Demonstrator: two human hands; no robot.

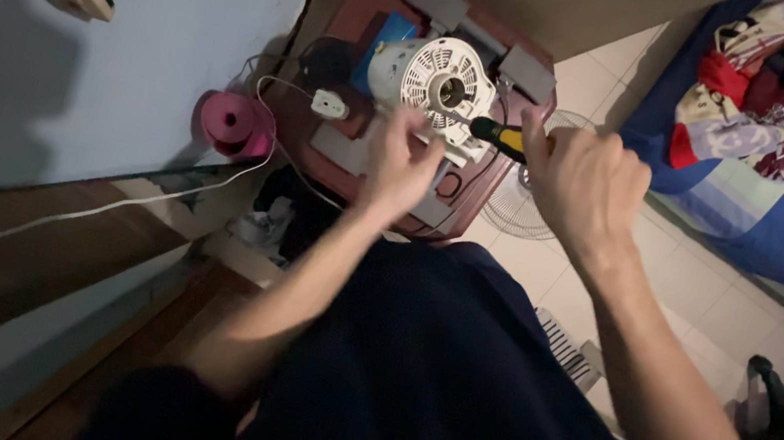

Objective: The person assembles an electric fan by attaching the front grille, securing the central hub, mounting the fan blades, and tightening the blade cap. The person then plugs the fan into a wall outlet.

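A white fan motor housing (431,79) with slotted vents rests on a dark red plastic stool (365,5). My left hand (400,161) presses against the housing's near side, fingers curled on it. My right hand (584,180) grips a screwdriver (496,135) with a yellow and black handle. Its shaft points left into the middle of the housing. Grey fan parts (528,71) lie on the stool around the motor.
A white cable (111,208) with an inline switch (330,104) runs from the stool along the wall. A pink spool (233,124) lies by the wall. A fan grille (516,201) lies on the tiled floor; a bed (779,190) with clothes stands at right.
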